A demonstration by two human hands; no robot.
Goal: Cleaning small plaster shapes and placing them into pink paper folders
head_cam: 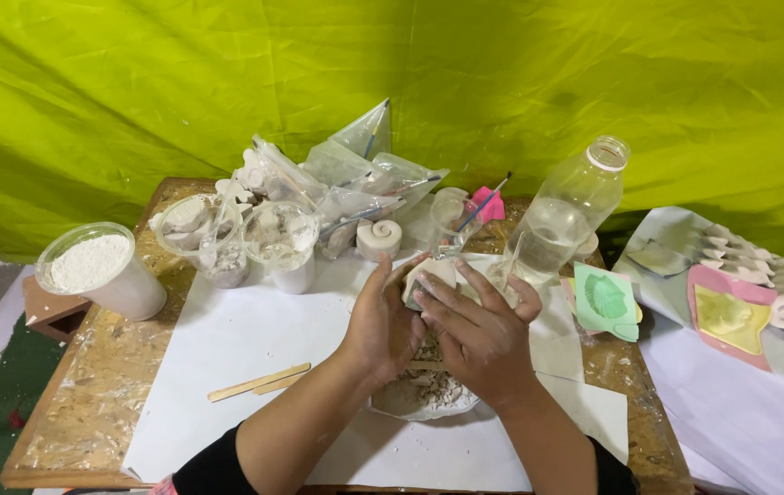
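— What did the hands have?

— I saw both the left hand [383,325] and right hand [479,335] with fingers closed around a pale mould piece [430,275], held above a shallow bowl [401,401] of white crumbs.

— And the containers?

— Far left, a tub [99,270] held white powder; a clear bottle [568,215] far right held water on the surface [99,394].

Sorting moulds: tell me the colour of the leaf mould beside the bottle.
Green leaf mould, clearest in the head view.

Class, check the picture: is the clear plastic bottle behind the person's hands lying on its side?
No: the clear plastic bottle stands upright on the wooden table, uncapped.
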